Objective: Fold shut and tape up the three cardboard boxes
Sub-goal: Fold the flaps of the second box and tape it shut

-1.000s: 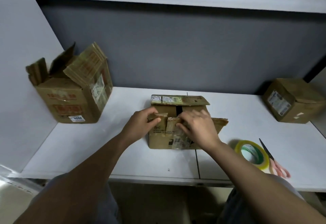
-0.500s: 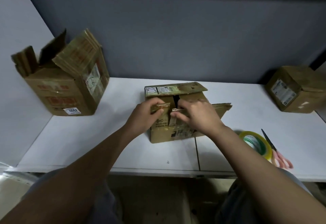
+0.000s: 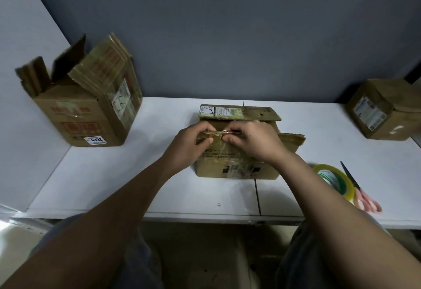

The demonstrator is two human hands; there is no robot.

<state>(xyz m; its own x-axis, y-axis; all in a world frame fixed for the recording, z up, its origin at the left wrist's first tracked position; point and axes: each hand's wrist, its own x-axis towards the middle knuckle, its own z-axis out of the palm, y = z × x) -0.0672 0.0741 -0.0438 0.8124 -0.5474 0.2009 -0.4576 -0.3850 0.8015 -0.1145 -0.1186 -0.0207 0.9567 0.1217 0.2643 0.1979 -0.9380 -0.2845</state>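
Both hands have drawn closer over the middle box (image 3: 237, 168) at the table's (image 3: 114, 186) centre; left hand (image 3: 190, 148) and right hand (image 3: 257, 143) grip the near flap, pinching it to fold it shut.

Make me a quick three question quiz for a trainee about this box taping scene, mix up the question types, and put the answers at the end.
1. True or false: the left hand and right hand both grip flaps of the middle box.
2. Multiple choice: what lies just right of the tape roll? A) a knife B) pink-handled scissors C) a marker
3. Fill in: the box on the left, labelled 4002, has its top flaps ____.

Key: 1 true; 2 B; 3 open. The box on the right sits against the wall, untouched.
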